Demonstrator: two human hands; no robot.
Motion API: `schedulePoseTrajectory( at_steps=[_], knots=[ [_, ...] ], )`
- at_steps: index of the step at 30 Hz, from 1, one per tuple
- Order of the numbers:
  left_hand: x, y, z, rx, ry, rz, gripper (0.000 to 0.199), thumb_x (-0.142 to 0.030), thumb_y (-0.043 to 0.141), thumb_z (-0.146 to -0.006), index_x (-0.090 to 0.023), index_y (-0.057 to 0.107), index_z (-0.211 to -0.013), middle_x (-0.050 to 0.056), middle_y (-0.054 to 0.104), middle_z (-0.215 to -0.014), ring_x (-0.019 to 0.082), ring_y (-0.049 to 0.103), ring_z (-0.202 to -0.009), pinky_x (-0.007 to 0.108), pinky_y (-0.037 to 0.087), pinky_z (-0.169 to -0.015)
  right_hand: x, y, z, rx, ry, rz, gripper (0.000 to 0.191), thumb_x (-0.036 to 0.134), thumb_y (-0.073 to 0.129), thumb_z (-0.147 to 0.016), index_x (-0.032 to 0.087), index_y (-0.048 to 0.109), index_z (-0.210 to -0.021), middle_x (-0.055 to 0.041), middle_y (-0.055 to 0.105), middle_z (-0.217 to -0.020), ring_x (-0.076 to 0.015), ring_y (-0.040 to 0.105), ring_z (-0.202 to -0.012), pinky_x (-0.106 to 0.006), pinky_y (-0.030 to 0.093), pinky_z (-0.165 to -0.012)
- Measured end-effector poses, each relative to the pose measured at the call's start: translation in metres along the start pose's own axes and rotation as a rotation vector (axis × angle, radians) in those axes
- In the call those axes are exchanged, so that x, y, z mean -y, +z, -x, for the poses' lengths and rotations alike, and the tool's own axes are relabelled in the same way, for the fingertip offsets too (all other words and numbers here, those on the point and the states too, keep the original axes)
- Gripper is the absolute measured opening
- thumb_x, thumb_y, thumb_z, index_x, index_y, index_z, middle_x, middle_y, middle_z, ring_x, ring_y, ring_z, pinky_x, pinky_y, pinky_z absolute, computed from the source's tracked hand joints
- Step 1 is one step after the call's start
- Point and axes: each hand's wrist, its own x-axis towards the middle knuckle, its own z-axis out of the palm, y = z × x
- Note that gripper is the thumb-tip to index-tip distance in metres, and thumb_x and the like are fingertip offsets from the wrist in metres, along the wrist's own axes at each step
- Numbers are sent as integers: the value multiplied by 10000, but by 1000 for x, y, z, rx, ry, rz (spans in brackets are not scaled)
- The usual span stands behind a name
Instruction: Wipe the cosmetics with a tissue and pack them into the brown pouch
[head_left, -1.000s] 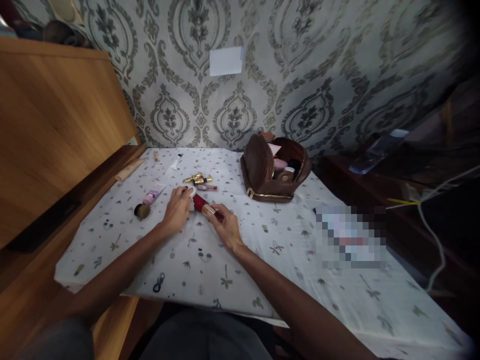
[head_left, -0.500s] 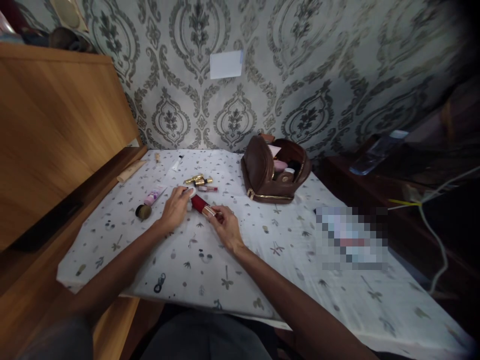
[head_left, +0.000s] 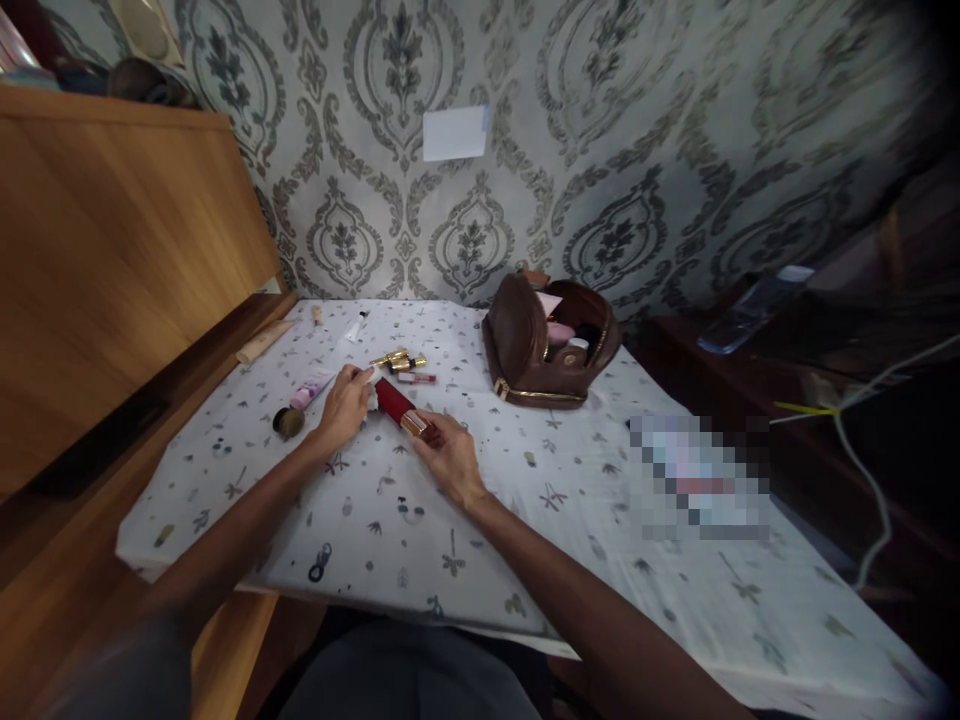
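Note:
A dark red tube (head_left: 393, 400) with a rose-gold band is tilted above the patterned cloth. My right hand (head_left: 448, 455) is closed round its banded lower end. My left hand (head_left: 347, 408) pinches a small white piece (head_left: 374, 376) near the tube's upper left end; whether the piece touches the tube I cannot tell. Just behind lie gold tubes (head_left: 405, 361) and a slim pink tube (head_left: 417, 378). Left of my left hand are a purple and white tube (head_left: 306, 392) and a round brush (head_left: 288, 422).
An open brown bag (head_left: 536, 345) holding cosmetics stands at the back right. A blurred-out item (head_left: 697, 475) lies on the right of the cloth-covered table (head_left: 465, 560). A beige tube (head_left: 264, 342) lies by the wooden cabinet (head_left: 135, 270).
My left hand has drawn slightly left with the white piece. More of the red tube's upper end shows. My right hand still holds the tube.

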Motion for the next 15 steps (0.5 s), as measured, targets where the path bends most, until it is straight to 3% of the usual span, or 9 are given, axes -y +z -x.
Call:
schedulePoseTrajectory(
  at_steps=[4,9,12,15],
  knots=[
    [-21,-9,11,46,57,8,332,-171,396,-940,-214,637,-1165,67,556,-1046,218,560,-965,345,507,-849,11,-2,4,38,43,-26,363,388,635,-785,164,683,-1066,-36,700,-824,-166,597,-677,-288,493,-668],
    [-54,-14,43,150,232,-17,391,-167,383,-957,-271,568,-1286,52,569,-1166,200,555,-1076,290,504,-856,16,-2,4,24,78,15,289,419,596,-798,169,669,-923,8,633,-650,-148,562,-584,-260,436,-591],
    [-55,-13,49,176,279,-58,399,-167,404,-953,-278,557,-1304,58,573,-1191,206,551,-1100,285,510,-830,15,-2,3,34,86,16,253,398,595,-788,176,648,-898,14,620,-637,-143,553,-574,-255,426,-582],
    [-39,-10,36,150,230,-73,374,-173,415,-950,-266,581,-1273,67,578,-1160,211,561,-1055,307,515,-824,15,-2,3,43,105,21,281,429,600,-788,185,644,-920,18,617,-631,-146,546,-568,-257,426,-573]
  ],
)
